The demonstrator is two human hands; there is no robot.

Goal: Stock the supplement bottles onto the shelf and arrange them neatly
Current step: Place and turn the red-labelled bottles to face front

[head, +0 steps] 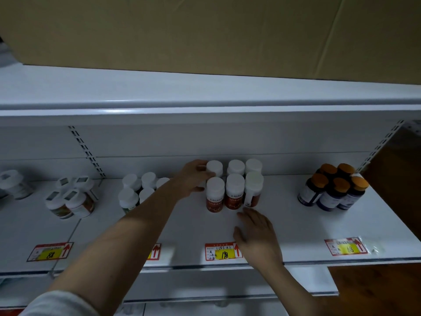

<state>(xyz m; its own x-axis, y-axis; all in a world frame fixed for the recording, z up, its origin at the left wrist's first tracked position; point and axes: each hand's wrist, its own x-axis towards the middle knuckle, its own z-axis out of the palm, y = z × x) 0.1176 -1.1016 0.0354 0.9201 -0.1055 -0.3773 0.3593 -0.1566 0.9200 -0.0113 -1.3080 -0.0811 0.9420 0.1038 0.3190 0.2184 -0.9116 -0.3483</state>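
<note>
**Squaring up the red-label bottles**

We are working on the white shelf (296, 224), tidying a block of six red-label bottles (234, 190) with white caps, set in two rows of three above the price tag marked 198 (222, 251). Our left hand (193, 176) reaches in along the left side of the block; its fingers curl against the back-left bottle (214, 168), apparently gripping it, probably to press it into line with its neighbours. Our right hand (257, 231) lies flat and relaxed on the shelf just in front of the front row, fingers straight and holding nothing, close to the front-right bottle (253, 189). That bottle shows its white side panel rather than the red face, so we judge it needs turning to match.

The other groups sit well apart, each above its own tag. To the right stand five dark bottles with orange caps (335, 188). To the left we count at least five white-capped bottles (139, 190), partly hidden by our forearm, then four with printed lids (73, 195). A cardboard box (205, 30) rests on top of the unit.
</note>
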